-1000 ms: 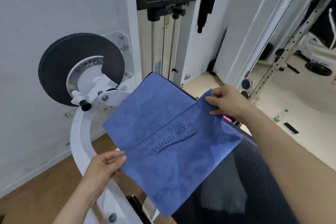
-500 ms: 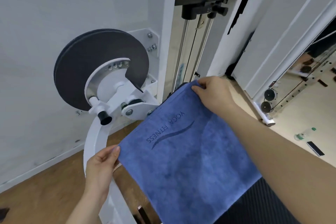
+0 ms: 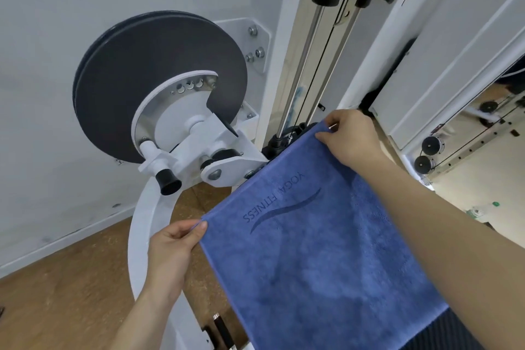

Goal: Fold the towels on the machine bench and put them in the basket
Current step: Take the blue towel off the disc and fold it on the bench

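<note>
Left hand and right hand pinch blue towel corners.
Black disc at ten o'clock; guide rods at twelve.

Towel: blue, darker blue lettering and swoosh. Disc: dark grey. Machine frame: white. Floor: brown wood grain. Bench pad: black, ribbed.

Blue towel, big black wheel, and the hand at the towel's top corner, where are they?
blue towel [image 3: 326, 264]: head view, plain middle under the printing.
black wheel [image 3: 133, 71]: head view, dark upper face.
right hand [image 3: 352, 136]: head view, back of the hand.
</note>
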The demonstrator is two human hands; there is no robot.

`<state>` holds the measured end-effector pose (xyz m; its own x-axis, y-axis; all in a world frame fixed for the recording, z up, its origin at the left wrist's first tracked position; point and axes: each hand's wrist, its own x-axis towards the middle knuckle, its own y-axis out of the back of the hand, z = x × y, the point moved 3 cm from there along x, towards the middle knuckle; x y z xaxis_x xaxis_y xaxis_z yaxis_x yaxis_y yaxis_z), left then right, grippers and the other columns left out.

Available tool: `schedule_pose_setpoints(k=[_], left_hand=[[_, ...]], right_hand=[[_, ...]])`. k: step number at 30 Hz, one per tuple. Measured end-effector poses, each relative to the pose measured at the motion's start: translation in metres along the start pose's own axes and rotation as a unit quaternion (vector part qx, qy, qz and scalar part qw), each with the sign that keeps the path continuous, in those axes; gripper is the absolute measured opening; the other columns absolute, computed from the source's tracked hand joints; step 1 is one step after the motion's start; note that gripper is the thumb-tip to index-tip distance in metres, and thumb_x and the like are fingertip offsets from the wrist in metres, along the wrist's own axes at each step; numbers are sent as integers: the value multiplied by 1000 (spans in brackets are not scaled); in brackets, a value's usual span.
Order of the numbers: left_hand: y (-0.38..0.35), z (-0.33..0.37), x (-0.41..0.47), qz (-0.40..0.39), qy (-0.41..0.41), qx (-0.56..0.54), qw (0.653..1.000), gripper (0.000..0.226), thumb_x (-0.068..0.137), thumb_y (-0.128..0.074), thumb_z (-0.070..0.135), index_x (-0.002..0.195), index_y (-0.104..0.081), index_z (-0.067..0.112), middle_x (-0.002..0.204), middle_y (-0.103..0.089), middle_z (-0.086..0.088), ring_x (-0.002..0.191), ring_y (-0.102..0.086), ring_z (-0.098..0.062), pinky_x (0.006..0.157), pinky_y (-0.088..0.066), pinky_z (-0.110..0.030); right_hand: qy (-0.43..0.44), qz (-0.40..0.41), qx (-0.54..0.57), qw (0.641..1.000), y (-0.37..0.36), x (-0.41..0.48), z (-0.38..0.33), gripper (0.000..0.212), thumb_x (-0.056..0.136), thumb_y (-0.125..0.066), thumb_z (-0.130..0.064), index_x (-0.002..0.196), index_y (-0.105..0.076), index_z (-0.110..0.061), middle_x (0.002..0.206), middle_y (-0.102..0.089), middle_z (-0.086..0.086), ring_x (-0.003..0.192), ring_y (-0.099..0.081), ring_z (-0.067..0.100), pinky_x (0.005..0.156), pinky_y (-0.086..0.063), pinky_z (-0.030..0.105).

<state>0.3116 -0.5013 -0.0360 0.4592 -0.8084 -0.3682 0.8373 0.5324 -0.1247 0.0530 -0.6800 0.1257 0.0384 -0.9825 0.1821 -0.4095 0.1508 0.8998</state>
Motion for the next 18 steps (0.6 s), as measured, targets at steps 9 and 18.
schedule_pose_setpoints(k=[9, 18], left_hand=[[13, 11, -14, 6, -48, 23, 999, 21, 83, -72, 7, 103, -72, 16, 91, -76, -4, 87, -72, -18, 83, -54, -31], [29, 67, -54, -23, -143, 0, 989, 13, 93, -58, 6, 89, -68, 14, 79, -71, 4, 72, -64, -3, 71, -55, -13]], right_hand=[[51, -57, 60, 995, 24, -8, -9, 32, 86, -62, -7, 115, -64, -19, 70, -48, -8, 75, -48, 18, 72, -36, 24], [10, -61, 200, 978, 123, -122, -7, 7, 86, -68, -10, 83, -70, -16, 67, -63, -8, 48, -50, 0, 49, -37, 9]])
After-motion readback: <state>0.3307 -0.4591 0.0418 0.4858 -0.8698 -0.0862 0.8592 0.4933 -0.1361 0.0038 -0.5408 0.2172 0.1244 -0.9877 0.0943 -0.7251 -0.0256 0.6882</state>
